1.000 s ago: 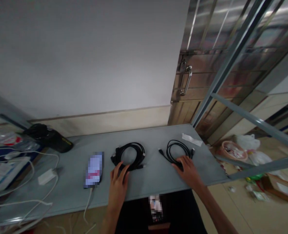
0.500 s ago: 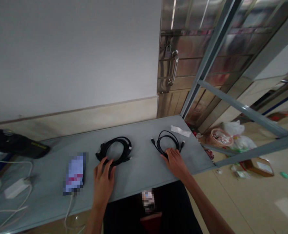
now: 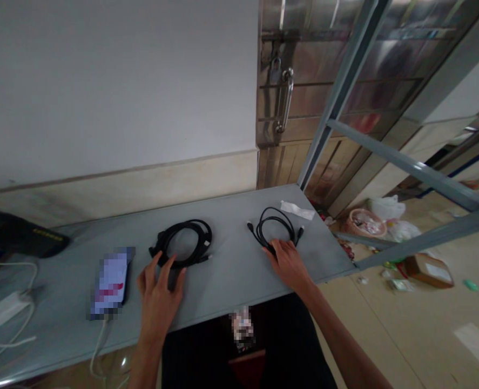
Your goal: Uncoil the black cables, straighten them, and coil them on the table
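Note:
On the grey shelf surface [image 3: 227, 281] lie two coiled black cables. My left hand [image 3: 160, 294] is at the near edge of the left, thicker coil [image 3: 202, 240], fingers apart, with the fingertips at or just touching it. The right, thinner coil [image 3: 294, 229] has its two connector ends sticking out at the sides. The fingers of my right hand [image 3: 290, 265] are bent together over its near side and hide part of that cable. Near the back right edge, beyond this coil, lies a crumpled white strip [image 3: 298, 210].
A phone [image 3: 110, 283] on a white cord lies left of my left hand. Farther left are a white adapter [image 3: 6, 309] and a black object with yellow lettering [image 3: 24, 232]. A metal frame post [image 3: 332, 108] rises at the right corner. A cardboard box [image 3: 429, 270] and bags are on the floor.
The whole view has shifted, so things appear slightly farther left and higher. My left hand's fingers are a little more spread at the left coil. My right hand stays at the right coil.

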The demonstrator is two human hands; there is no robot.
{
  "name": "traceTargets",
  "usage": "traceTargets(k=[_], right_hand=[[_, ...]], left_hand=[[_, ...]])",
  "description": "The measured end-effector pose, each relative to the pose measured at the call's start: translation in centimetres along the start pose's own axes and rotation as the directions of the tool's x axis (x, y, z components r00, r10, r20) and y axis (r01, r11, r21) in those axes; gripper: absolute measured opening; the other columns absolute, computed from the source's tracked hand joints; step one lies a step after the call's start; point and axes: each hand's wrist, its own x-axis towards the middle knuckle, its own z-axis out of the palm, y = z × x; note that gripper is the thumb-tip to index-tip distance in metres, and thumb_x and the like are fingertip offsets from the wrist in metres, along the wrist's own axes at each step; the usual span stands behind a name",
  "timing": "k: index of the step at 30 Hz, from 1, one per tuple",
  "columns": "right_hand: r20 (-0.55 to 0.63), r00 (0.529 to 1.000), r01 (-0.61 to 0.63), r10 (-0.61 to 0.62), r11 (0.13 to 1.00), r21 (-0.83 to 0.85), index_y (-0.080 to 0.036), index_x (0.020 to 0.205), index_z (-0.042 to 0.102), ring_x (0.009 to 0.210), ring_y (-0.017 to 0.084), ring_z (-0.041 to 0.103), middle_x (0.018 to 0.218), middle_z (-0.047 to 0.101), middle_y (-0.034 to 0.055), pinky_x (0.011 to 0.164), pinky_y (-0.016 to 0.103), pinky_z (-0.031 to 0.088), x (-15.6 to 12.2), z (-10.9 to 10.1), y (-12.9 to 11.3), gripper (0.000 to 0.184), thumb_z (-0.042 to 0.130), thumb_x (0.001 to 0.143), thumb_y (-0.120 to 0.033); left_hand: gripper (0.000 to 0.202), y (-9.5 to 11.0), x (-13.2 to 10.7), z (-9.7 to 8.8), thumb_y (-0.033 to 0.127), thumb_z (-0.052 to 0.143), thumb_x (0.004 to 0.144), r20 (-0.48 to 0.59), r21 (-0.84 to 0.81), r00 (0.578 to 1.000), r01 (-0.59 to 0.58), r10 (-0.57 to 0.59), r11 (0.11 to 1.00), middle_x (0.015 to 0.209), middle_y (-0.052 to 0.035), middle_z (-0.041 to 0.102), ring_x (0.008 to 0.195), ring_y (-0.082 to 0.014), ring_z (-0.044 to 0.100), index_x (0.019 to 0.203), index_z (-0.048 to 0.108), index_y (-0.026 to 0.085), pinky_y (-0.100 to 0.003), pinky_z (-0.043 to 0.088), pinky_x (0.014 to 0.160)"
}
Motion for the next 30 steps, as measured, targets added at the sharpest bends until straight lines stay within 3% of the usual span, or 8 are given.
traceTargets(k=[5, 11, 17, 20, 23, 25, 28, 30], right_hand=[[-0.017, 1.0, 0.003, -0.003, 1.0, -0.013, -0.018, 0.12, 0.064, 0.093, 0.029, 0.073, 0.095, 0.075, 0.0094, 0.093, 0.042, 0.05, -0.1, -0.2, -0.2, 0.036, 0.047, 0.122, -0.05], [-0.012, 1.0, 0.021, -0.021, 1.0, -0.018, -0.02, 0.111, 0.063, 0.084, 0.026, 0.075, 0.087, 0.076, 0.0064, 0.092, 0.039, 0.05, -0.2, -0.2, -0.4, 0.031, 0.042, 0.124, -0.039], [-0.021, 0.999, 0.032, -0.032, 0.999, -0.001, -0.019, 0.108, 0.064, 0.08, 0.027, 0.075, 0.084, 0.077, 0.0087, 0.088, 0.04, 0.053, -0.2, -0.6, -0.9, 0.034, 0.038, 0.123, -0.035], [-0.024, 0.999, 0.035, -0.035, 0.999, 0.027, -0.02, 0.107, 0.065, 0.078, 0.027, 0.075, 0.083, 0.076, 0.0095, 0.081, 0.039, 0.055, -0.7, -1.1, -2.3, 0.033, 0.039, 0.122, -0.031], [-0.016, 0.999, 0.043, -0.042, 0.996, 0.079, -0.021, 0.11, 0.065, 0.077, 0.028, 0.076, 0.084, 0.077, 0.01, 0.075, 0.039, 0.058, -1.7, -1.8, -5.1, 0.03, 0.038, 0.121, -0.028], [-0.002, 0.998, 0.055, -0.055, 0.992, 0.116, -0.021, 0.113, 0.065, 0.077, 0.028, 0.077, 0.086, 0.077, 0.0096, 0.072, 0.039, 0.06, -2.5, -2.5, -7.5, 0.028, 0.039, 0.12, -0.027], [0.023, 0.996, 0.073, -0.081, 0.966, 0.247, -0.02, 0.126, 0.063, 0.086, 0.028, 0.08, 0.098, 0.08, 0.0109, 0.075, 0.04, 0.064, -3.4, -4.1, -11.1, 0.028, 0.037, 0.12, -0.023], [0.029, 0.996, 0.059, -0.079, 0.906, 0.419, -0.017, 0.142, 0.058, 0.105, 0.029, 0.082, 0.119, 0.08, 0.0158, 0.087, 0.043, 0.067, -3.7, -5.4, -12.9, 0.033, 0.034, 0.119, -0.021]], left_hand=[[0.057, 0.6, -0.3, -0.2, 0.049, 0.063, 0.109, -0.026, 0.02, 1.0, -0.018, 0.018, 1.0, 0.172, -0.0228, 0.046, 0.156, -0.0452, 0.048, 0.159, 0.057, 0.023, -0.068, 0.039, 0.127], [0.052, 0.3, -0.9, 0.0, 0.045, 0.068, 0.107, -0.085, -0.039, 0.991, -0.103, 0.099, 0.994, 0.156, -0.0229, 0.061, 0.144, -0.0427, 0.059, 0.153, 0.062, 0.02, -0.064, 0.045, 0.122], [0.037, 1.1, -1.7, -0.6, 0.047, 0.068, 0.107, -0.05, -0.323, 0.998, -0.041, 0.027, 0.946, 0.132, -0.0139, 0.077, 0.127, -0.0355, 0.071, 0.136, 0.074, 0.026, -0.056, 0.052, 0.115], [0.036, 4.1, -2.7, -1.2, 0.053, 0.068, 0.106, 0.135, -0.558, 0.986, 0.158, -0.099, 0.815, 0.124, -0.012, 0.082, 0.122, -0.0331, 0.076, 0.128, 0.077, 0.026, -0.051, 0.056, 0.113], [0.044, 9.1, -3.9, -1.6, 0.059, 0.068, 0.106, 0.392, -0.703, 0.911, 0.388, -0.13, 0.596, 0.124, -0.0123, 0.085, 0.121, -0.0323, 0.079, 0.132, 0.079, 0.026, -0.049, 0.057, 0.114], [0.053, 12.7, -4.1, -1.7, 0.062, 0.067, 0.105, 0.486, -0.756, 0.867, 0.479, -0.107, 0.446, 0.133, -0.0139, 0.083, 0.13, -0.0325, 0.076, 0.14, 0.077, 0.024, -0.049, 0.052, 0.122], [0.056, 16.5, -3.5, -1.9, 0.067, 0.068, 0.103, 0.498, -0.812, 0.859, 0.51, -0.121, 0.283, 0.128, -0.0142, 0.084, 0.126, -0.033, 0.077, 0.132, 0.081, 0.02, -0.046, 0.056, 0.117], [0.053, 17.6, -2.8, -2.4, 0.067, 0.07, 0.103, 0.474, -0.833, 0.86, 0.507, -0.189, 0.222, 0.117, -0.0117, 0.085, 0.113, -0.0303, 0.079, 0.121, 0.083, 0.019, -0.041, 0.06, 0.106]])
